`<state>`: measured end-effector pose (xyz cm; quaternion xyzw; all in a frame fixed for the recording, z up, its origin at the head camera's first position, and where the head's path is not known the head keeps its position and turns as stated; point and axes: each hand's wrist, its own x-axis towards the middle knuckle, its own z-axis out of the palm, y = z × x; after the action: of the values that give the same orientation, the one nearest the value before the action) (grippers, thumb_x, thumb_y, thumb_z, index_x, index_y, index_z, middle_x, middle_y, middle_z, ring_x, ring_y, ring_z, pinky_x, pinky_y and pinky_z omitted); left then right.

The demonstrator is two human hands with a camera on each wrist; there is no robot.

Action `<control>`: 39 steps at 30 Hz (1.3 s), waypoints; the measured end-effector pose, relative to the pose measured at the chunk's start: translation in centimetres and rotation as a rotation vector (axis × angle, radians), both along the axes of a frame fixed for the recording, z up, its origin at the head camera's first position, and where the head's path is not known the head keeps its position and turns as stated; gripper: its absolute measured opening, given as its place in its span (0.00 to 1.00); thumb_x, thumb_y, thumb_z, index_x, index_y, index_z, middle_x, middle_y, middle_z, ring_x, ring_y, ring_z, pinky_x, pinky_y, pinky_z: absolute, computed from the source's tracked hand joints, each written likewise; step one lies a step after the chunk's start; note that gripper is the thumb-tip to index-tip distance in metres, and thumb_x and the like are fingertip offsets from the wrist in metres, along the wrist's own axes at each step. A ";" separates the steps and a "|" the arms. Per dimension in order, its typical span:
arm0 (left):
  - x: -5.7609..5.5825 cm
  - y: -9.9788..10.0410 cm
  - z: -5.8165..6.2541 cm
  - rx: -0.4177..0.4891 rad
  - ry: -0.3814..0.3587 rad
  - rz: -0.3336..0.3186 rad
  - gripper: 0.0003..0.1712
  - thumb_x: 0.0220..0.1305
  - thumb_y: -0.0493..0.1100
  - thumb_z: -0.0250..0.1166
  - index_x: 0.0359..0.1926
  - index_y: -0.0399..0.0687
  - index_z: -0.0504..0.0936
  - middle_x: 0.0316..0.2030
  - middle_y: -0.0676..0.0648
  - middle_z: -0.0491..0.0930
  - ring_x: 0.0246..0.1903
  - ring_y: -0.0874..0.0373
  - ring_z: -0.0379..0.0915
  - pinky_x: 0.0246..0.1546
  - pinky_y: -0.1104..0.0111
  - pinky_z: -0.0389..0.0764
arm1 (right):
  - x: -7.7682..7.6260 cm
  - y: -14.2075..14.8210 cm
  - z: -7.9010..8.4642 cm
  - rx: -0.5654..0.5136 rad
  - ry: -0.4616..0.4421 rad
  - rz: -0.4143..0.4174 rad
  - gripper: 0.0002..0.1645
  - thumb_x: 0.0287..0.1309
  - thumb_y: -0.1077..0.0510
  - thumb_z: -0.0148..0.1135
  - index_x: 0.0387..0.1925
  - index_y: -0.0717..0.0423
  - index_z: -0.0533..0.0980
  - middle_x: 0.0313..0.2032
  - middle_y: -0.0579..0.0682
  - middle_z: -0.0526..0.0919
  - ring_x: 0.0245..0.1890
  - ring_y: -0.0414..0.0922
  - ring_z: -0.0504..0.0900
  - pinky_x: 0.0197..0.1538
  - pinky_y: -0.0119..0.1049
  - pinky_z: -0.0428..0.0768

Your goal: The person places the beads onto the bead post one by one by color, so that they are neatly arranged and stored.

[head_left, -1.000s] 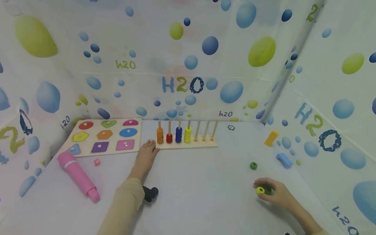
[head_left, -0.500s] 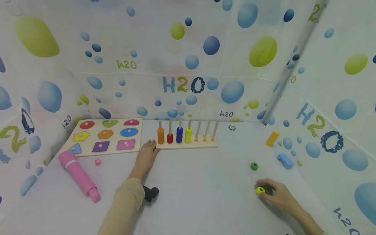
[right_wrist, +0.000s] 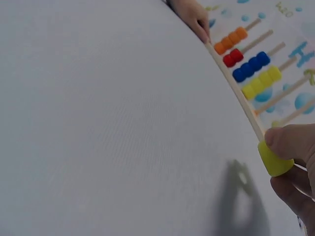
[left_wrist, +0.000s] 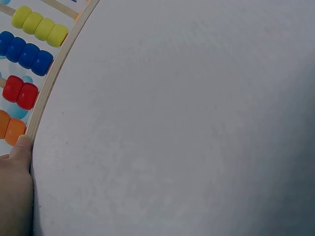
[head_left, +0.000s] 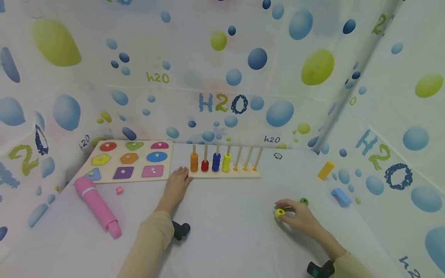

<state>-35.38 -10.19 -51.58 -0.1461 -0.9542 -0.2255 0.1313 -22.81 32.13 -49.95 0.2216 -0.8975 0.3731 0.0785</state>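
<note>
A wooden counting board [head_left: 224, 175] with upright pegs stands near the back wall, bearing orange, red, blue and yellow beads [head_left: 226, 162]. Three pegs at its right end hold no beads. My left hand [head_left: 176, 186] grips the board's left end; the left wrist view shows the thumb [left_wrist: 22, 147] against the front edge. Over the table at right, my right hand [head_left: 301, 218] pinches a yellow bead [right_wrist: 274, 160] between thumb and fingertips, its hole showing in the head view. Just behind that hand sits a green bead [head_left: 304, 201], partly covered.
Left of the board lies a shape puzzle [head_left: 140, 175], with a pink microphone-like toy [head_left: 99, 206] and a small pink piece [head_left: 119, 190] before it. An orange block [head_left: 326, 170] and a blue arched block [head_left: 341, 197] lie far right. A patterned cloth covers the walls.
My right hand has moved left and slightly farther from me with the yellow bead in its fingers. The left hand stays at the board's end. The head view has shifted slightly.
</note>
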 end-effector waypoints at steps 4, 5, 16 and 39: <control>0.0 0.0 -0.1 0.002 -0.003 0.003 0.26 0.70 0.45 0.56 0.60 0.29 0.70 0.60 0.34 0.69 0.64 0.40 0.58 0.67 0.52 0.54 | -2.4 -2.9 0.6 -0.008 0.022 0.022 0.21 0.50 0.67 0.68 0.49 0.61 0.76 0.42 0.45 0.83 0.43 0.41 0.81 0.46 0.32 0.82; 0.0 0.0 -0.1 0.002 -0.007 0.005 0.26 0.70 0.45 0.56 0.61 0.30 0.70 0.60 0.34 0.69 0.64 0.40 0.58 0.68 0.52 0.54 | -3.1 -3.6 0.8 -0.009 0.037 0.023 0.21 0.50 0.67 0.68 0.48 0.61 0.76 0.42 0.45 0.83 0.43 0.41 0.81 0.46 0.32 0.82; 0.0 -0.2 -0.2 0.021 -0.023 0.012 0.26 0.70 0.45 0.56 0.61 0.30 0.70 0.61 0.34 0.68 0.65 0.40 0.57 0.68 0.52 0.54 | -9.2 -10.6 3.8 -0.103 0.194 0.056 0.21 0.50 0.68 0.68 0.48 0.63 0.75 0.43 0.50 0.83 0.45 0.45 0.81 0.47 0.33 0.81; 0.0 0.1 -0.2 0.006 -0.059 0.031 0.28 0.70 0.48 0.55 0.63 0.34 0.69 0.63 0.37 0.67 0.66 0.44 0.55 0.68 0.54 0.52 | -15.8 -16.7 9.7 -0.135 0.320 -0.094 0.19 0.53 0.68 0.65 0.49 0.64 0.74 0.44 0.55 0.82 0.46 0.47 0.80 0.50 0.31 0.79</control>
<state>-35.40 -10.10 -51.74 -0.1240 -0.9592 -0.2306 0.1068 -38.60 15.47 -40.28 0.2302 -0.8559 0.3883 0.2523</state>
